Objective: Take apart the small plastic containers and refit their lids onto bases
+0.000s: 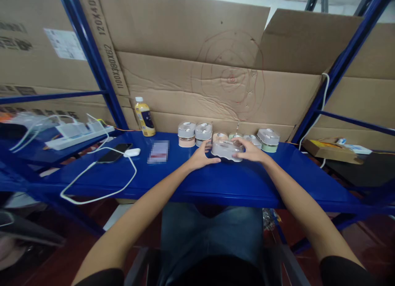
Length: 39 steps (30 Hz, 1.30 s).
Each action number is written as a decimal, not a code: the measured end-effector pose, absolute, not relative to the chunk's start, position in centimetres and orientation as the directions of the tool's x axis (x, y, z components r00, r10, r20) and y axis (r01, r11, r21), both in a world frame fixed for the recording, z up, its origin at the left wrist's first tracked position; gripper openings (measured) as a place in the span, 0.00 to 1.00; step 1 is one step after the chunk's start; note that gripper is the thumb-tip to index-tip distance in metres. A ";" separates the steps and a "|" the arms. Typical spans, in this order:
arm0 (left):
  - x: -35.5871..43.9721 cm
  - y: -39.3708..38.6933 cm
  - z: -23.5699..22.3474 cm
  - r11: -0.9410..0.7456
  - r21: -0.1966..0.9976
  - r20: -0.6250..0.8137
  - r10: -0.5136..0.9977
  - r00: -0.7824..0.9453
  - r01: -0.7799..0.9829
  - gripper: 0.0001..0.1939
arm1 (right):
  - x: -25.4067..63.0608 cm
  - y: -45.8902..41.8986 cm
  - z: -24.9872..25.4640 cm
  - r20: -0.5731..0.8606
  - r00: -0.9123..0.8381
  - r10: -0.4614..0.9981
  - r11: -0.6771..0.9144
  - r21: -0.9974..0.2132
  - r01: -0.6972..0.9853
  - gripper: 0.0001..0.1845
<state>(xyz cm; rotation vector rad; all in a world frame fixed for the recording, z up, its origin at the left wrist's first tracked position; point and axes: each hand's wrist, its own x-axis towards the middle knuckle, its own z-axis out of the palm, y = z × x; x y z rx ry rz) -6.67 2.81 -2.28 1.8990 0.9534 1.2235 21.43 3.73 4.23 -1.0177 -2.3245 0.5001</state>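
A low, wavy-edged container with a clear plastic lid [227, 150] is between my hands near the back of the blue table. My right hand [251, 150] curls round its right end, fingers over the top and thumb along the front. At the left end, my left hand [201, 157] has thumb and fingers apart in a C shape, close to the rim; whether it touches cannot be made out. Behind stand similar containers: a pink one [187, 141] and another clear-lidded one [203, 132] on the left, a green-based one [269, 147] on the right. Others are partly hidden.
On the left of the blue table [210, 183] are a yellow bottle [144, 117], a blurred-out packet [158, 151], a phone [114, 153] and a looped white cable [135, 177]. Cardboard [173, 72] backs the table, with blue posts at both sides.
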 end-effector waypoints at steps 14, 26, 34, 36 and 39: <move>-6.9 1.9 -2.5 -0.602 0.690 0.420 0.785 0.456 0.401 0.55 | 18.1 2.9 1.3 0.352 -0.652 0.671 0.740 -0.374 0.559 0.55; -6.8 0.7 -1.9 -0.758 0.429 0.447 0.651 0.613 0.492 0.20 | 23.4 5.1 2.9 0.471 -0.211 0.857 0.489 -0.611 0.622 0.35; -7.8 2.4 -1.6 -0.669 0.526 0.617 0.725 0.306 0.526 0.21 | 22.8 4.7 3.0 0.533 -0.179 0.827 0.532 -0.638 0.557 0.33; -8.1 2.4 -1.2 -0.650 0.531 0.648 0.725 0.234 0.544 0.21 | 22.8 4.7 3.2 0.549 -0.162 0.820 0.541 -0.649 0.536 0.32; -8.0 1.5 -0.7 -0.675 0.474 0.636 0.706 0.310 0.566 0.20 | 23.1 4.6 3.5 0.537 -0.182 0.824 0.547 -0.668 0.505 0.36</move>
